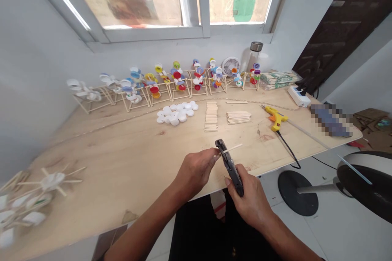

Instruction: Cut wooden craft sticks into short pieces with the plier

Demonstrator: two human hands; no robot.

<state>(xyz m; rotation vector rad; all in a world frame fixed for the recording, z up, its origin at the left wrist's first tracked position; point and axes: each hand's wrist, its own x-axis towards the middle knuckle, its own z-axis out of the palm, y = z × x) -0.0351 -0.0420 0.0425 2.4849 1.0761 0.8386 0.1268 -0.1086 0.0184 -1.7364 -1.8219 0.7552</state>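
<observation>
Near the table's front edge, my left hand (197, 171) is closed, pinching a thin wooden stick (234, 147). The stick passes across the jaws of a black hand cutter (231, 167), its free end pointing right. My right hand (251, 195) is wrapped round the cutter's handles, the tool tilted with its head up and to the left. Beyond the hands lie a column of short wooden sticks (211, 116) and a pile of longer sticks (239, 117). White bottle caps (177, 112) are grouped to their left.
Wooden stands with coloured-cap wheels (176, 79) line the wall. A yellow glue gun (277, 118), its cord over the front edge, lies right, near a power strip (299, 96). Star-shaped stick pieces (52, 180) lie at left. A fan base (297, 193) stands on the floor.
</observation>
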